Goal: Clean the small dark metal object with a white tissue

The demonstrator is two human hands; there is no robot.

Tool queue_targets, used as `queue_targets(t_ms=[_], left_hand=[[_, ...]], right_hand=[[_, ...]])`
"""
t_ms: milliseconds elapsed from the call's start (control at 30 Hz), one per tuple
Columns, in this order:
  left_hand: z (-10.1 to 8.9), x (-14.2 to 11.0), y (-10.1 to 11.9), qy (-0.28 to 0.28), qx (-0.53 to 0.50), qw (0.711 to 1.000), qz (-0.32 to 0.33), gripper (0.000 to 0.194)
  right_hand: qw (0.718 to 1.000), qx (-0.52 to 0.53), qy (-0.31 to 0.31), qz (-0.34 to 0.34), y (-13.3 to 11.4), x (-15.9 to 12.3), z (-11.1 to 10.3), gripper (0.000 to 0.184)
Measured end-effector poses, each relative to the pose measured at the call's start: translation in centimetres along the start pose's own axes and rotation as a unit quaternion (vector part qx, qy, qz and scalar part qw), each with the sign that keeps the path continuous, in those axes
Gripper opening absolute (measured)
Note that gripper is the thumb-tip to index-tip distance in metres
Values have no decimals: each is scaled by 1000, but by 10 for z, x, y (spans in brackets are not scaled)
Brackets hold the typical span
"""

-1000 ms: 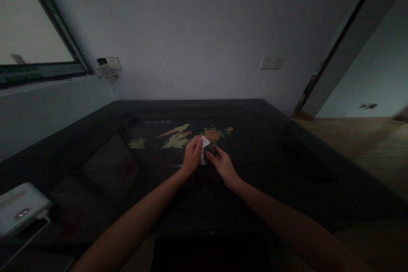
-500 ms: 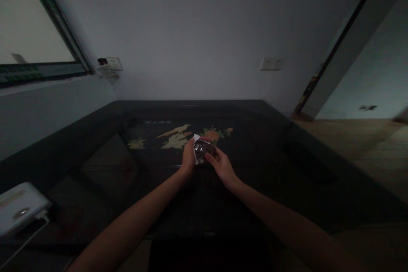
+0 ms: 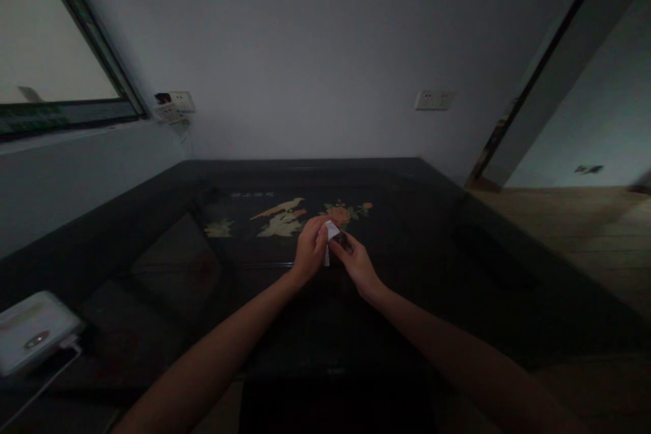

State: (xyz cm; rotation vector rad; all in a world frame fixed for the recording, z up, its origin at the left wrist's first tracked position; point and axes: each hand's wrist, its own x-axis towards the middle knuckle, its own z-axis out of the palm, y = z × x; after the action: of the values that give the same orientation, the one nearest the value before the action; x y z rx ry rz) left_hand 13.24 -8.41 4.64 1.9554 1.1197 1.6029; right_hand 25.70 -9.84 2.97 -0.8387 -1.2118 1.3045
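Close together above the dark table, my two hands work on one small thing. My left hand (image 3: 311, 244) is closed, with a piece of white paper or cloth (image 3: 331, 229) folded under its fingers. In the grip of my right hand (image 3: 359, 266) is a small dark glossy object (image 3: 344, 241); its kind cannot be made out in the dim light. The white piece lies against the dark object's left side. Fingers cover most of both things.
Beneath my hands is a black glossy table (image 3: 407, 217) with a bird-and-flower picture (image 3: 283, 217). A white box-like device (image 3: 38, 332) with a cable stands at the left. Wall sockets (image 3: 434, 100) are behind the table, and a window (image 3: 55, 34) is at upper left.
My left hand has turned over and moved right, folding the white piece across the dark object, which is now mostly covered. My right hand stays nearly in place.
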Motion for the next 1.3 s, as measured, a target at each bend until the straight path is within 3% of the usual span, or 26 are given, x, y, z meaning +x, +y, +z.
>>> queue_targets(t_ms=[133, 300, 367, 433, 467, 533, 633, 700, 833, 933, 1033, 1133, 1233, 1300], left_hand=[[2, 4, -10, 24, -143, 980, -140, 37], [6, 10, -15, 25, -340, 884, -319, 35], [8, 11, -14, 29, -391, 847, -358, 34], [9, 10, -12, 37, -404, 835, -371, 34], [10, 8, -11, 41, -395, 841, -367, 35], [8, 5, -10, 50, -343, 880, -324, 39], [4, -1, -6, 63, -197, 959, -194, 41], [1, -2, -2, 52, -93, 990, -89, 37], [-6, -1, 3, -39, 46, 994, 91, 30], [-7, 1, 4, -53, 66, 991, 105, 30], [-5, 2, 1, -19, 10, 999, 24, 33], [-1, 6, -5, 20, -112, 986, -118, 36], [3, 10, -9, 22, -265, 924, -276, 37], [6, 12, -10, 31, -346, 873, -341, 34]], right_hand=[[1000, 17, 0, 11, -4, -2, 1, 44], [1000, 19, -12, 11, -7, -4, 2, 44], [1000, 15, -12, 11, -7, -4, 2, 44], [1000, 11, -12, 14, -6, -3, 2, 44], [1000, 12, -14, 16, -6, -3, 2, 43], [999, 19, -21, 17, -5, -3, 3, 43], [999, 27, -20, 9, -4, -3, 3, 42], [1000, 26, -14, 7, -3, -3, 2, 42], [1000, 26, -11, 14, 2, -1, 0, 43], [999, 22, -7, 24, 5, 0, 0, 42], [1000, 17, -5, 25, 5, 0, -1, 42], [999, 27, -14, 25, 2, -1, 0, 44], [999, 39, -30, 23, -2, -1, 1, 47], [999, 32, -35, 13, -3, -1, 1, 45]])
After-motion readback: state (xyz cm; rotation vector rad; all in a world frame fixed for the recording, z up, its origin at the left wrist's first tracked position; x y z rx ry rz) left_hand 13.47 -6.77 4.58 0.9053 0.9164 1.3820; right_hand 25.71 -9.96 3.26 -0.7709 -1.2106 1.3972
